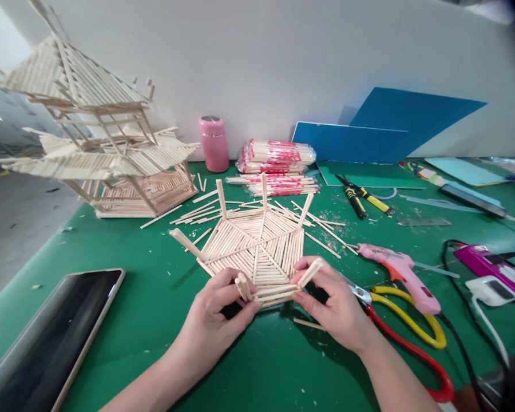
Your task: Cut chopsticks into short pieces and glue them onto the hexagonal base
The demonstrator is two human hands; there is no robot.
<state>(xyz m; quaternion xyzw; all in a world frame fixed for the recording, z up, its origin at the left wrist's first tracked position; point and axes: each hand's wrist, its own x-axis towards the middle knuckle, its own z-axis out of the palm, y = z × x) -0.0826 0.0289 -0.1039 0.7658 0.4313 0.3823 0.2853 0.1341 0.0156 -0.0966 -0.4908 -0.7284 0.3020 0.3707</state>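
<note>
In front of me lies a hexagonal base of wooden sticks (240, 252), with short stick posts standing up at its corners. My left hand (221, 312) pinches its near left corner, thumb and fingers around the post there. At the near right corner, my right hand (328, 300) grips the base beside another post. Between both hands runs a short stack of sticks along the near edge. Loose wooden sticks (197, 214) are scattered behind the base, and one stick (309, 324) lies under my right hand.
A pagoda model of sticks (111, 149) stands back left, near a pink flask (214, 144) and bagged sticks (277, 155). A phone (54, 343) lies left. Right are scissors (412, 320), a pink glue gun (405, 272), pliers (363, 194) and a purple power strip (493, 268). Blue boards (352, 143) lean behind.
</note>
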